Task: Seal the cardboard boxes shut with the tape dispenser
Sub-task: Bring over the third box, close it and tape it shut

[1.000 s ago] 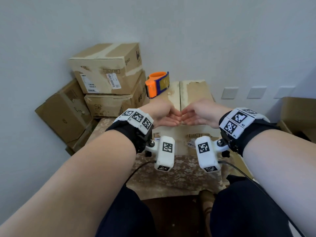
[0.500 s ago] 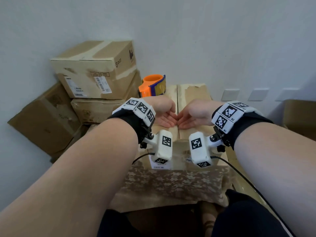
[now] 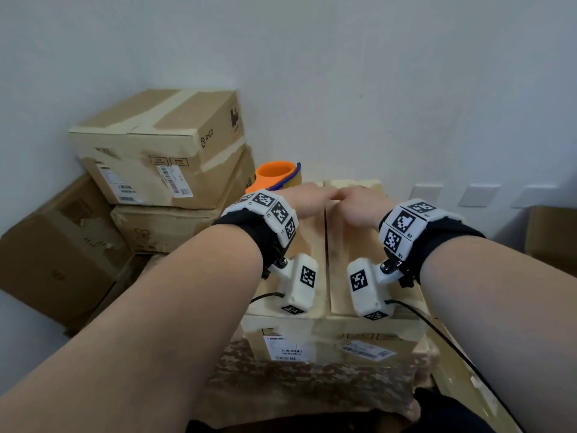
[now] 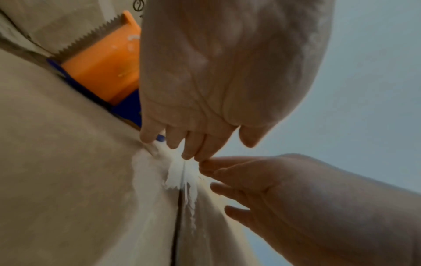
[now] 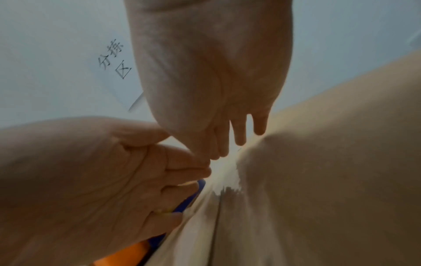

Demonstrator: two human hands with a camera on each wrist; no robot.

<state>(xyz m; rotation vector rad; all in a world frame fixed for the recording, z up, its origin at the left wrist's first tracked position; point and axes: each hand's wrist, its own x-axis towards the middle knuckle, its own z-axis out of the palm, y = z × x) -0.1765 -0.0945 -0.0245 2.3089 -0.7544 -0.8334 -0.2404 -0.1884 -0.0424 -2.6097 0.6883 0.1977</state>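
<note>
Pale wall corner with stacked cartons; two hands press on a cardboard box (image 3: 359,270).
Head view: left hand (image 3: 307,200) and right hand (image 3: 356,207) lie flat across the box's centre seam, gripping nothing; the tape dispenser (image 3: 276,176) sits just behind the box's far left corner. Wrist views: straight fingertips (image 4: 189,155) meet at the seam. The flaps likely flex, so press near the seam; the rigid dispenser suits grasping by its orange body.
</note>
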